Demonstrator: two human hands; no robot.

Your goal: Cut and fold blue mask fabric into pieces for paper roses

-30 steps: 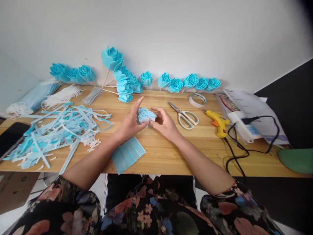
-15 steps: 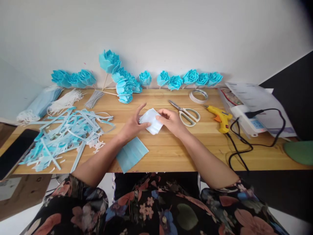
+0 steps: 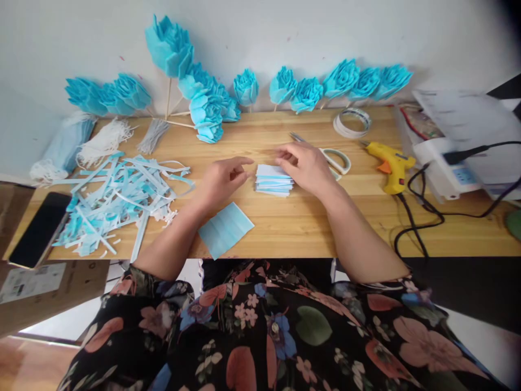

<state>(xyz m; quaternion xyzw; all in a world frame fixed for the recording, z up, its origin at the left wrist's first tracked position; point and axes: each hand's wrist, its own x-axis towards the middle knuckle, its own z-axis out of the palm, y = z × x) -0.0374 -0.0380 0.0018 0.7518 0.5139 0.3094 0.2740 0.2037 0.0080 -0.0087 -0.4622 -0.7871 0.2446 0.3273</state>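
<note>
A stack of cut blue-and-white mask fabric pieces (image 3: 273,187) lies on the wooden table in front of me. My left hand (image 3: 225,182) hovers just left of the stack, thumb and index finger apart, with nothing in it. Over the stack's right side is my right hand (image 3: 307,165), its fingers loosely bent and apart; whether a fingertip touches the stack I cannot tell. One flat blue fabric piece (image 3: 226,230) rests by the table's front edge, beside my left forearm. Scissors (image 3: 337,161) lie partly hidden behind my right hand.
Blue fabric flowers on sticks (image 3: 205,106) line the wall. A heap of fabric strips (image 3: 122,195) and a phone (image 3: 39,228) lie left. On the right are a tape roll (image 3: 352,124), a yellow glue gun (image 3: 393,163) with its cable, and a power strip (image 3: 451,168).
The fabric pieces held between my hands are now down on the table as a stack. Both hands have come off them and moved apart. The view has tilted downward.
</note>
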